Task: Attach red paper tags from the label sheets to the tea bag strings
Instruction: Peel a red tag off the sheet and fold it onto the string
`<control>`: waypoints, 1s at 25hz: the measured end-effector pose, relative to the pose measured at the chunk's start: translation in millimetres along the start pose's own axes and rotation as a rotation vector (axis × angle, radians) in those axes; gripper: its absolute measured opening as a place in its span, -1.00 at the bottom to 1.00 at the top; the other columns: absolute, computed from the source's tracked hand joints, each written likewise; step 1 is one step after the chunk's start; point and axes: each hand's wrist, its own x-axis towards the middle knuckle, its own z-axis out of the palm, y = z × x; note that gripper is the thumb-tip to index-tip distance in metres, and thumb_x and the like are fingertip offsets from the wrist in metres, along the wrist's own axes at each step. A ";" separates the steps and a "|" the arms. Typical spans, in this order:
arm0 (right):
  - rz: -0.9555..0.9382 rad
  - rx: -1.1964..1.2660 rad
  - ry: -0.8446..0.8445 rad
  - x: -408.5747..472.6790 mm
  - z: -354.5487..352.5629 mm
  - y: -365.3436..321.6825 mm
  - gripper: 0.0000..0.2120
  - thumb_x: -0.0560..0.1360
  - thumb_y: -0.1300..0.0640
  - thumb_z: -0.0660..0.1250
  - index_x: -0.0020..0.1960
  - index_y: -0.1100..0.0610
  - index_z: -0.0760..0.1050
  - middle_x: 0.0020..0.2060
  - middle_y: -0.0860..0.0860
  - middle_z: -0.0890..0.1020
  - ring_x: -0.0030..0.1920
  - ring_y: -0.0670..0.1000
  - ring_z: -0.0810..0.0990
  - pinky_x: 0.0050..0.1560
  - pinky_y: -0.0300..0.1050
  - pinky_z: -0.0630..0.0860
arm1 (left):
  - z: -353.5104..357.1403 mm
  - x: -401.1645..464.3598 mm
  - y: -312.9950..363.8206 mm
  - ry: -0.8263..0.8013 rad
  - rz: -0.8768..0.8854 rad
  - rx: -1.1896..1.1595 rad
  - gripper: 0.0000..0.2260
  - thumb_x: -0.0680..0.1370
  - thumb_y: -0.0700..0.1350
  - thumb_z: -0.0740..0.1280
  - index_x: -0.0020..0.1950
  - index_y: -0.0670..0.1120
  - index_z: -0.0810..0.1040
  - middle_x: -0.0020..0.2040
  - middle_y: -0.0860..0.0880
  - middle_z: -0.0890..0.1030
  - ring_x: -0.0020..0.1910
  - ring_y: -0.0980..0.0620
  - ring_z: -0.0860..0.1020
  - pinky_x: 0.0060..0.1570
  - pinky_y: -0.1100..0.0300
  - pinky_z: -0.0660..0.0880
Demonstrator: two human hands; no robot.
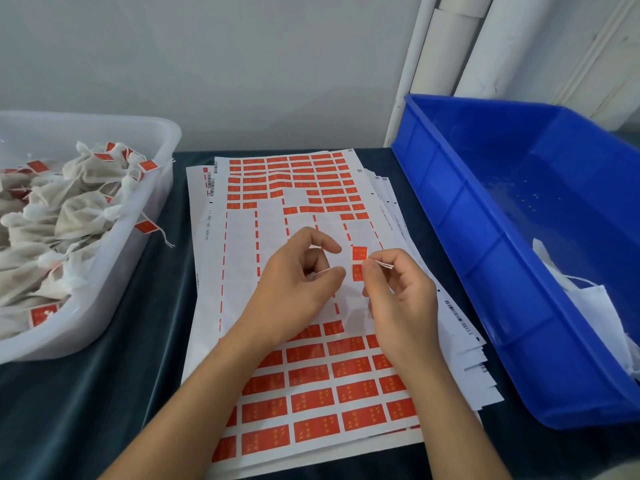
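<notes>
Two hands work mid-frame: my right hand [398, 292] pinches the string [381, 264] tight beside the red tag [358, 252] on the sheet [304, 375]. My left hand [304, 275] curls, maybe holding the bag. I should press the string flat on the tag, slowly.

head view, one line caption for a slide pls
Both hands, left hand and right hand, pinch a white string over a sheet of red tags.

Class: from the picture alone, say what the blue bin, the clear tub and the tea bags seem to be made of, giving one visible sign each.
Blue bin: rigid moulded plastic, ribbed walls, glossy sheen.
Clear tub: translucent, milky plastic; its contents show through.
Tea bags: probably thin non-woven or filter fabric, matte, crumpled, off-white.
</notes>
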 end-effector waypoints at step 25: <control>-0.082 -0.127 0.089 0.5 0.1 3.6 -0.87 0.63 -0.12 0.33 0.01 -0.21 0.66 -0.09 -0.33 0.69 0.05 -0.23 0.64 -0.15 -0.50 0.52 | -1.3 -0.2 -2.9 0.104 0.128 0.272 -0.88 0.56 0.08 0.49 0.04 0.28 0.61 -0.32 0.13 0.53 -0.36 0.14 0.44 -0.34 0.34 0.42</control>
